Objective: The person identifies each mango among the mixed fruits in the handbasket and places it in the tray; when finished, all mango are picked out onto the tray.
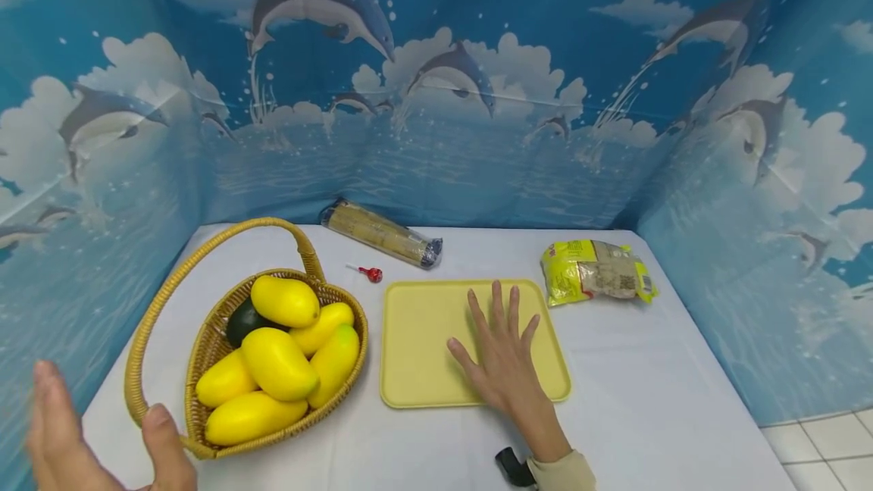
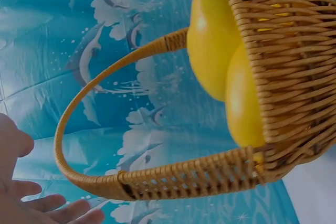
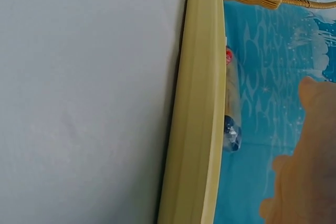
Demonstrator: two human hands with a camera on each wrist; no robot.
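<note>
Left grip [image 1: 71, 461] splayed, nothing held, down in the lower left of the head view, right beside the wicker basket [image 2: 299, 66]! From the left wrist, a gap shows between those fingers and the arching handle [image 2: 189, 182]: near, not touching. And right of centre, lower half of the frame, the right grip [image 1: 502, 362] has its fingers fanned above the pale yellow tray [image 1: 423, 347], empty too; the right wrist view shows air between it and the rim.

So which step? Looks like a ready stage to me, neither basket nor tray grasped. Any lift of that basket would ask the left fingers to close round the handle, and gently: yellow mangoes [image 1: 276, 366] heap above the rim, one dark green fruit [image 1: 244, 323] tucked among them, and a sharp tilt could roll one out.

Now the surface: a white-covered bench [image 1: 648, 385], red lollipop [image 1: 373, 274] and clear-wrapped pack [image 1: 382, 233] near mid-frame, yellow bag [image 1: 596, 273] out to the right. Behind, a blue dolphin curtain [image 1: 436, 165] wraps three sides, and floor tiles [image 1: 805, 445] peek in at lower right!
</note>
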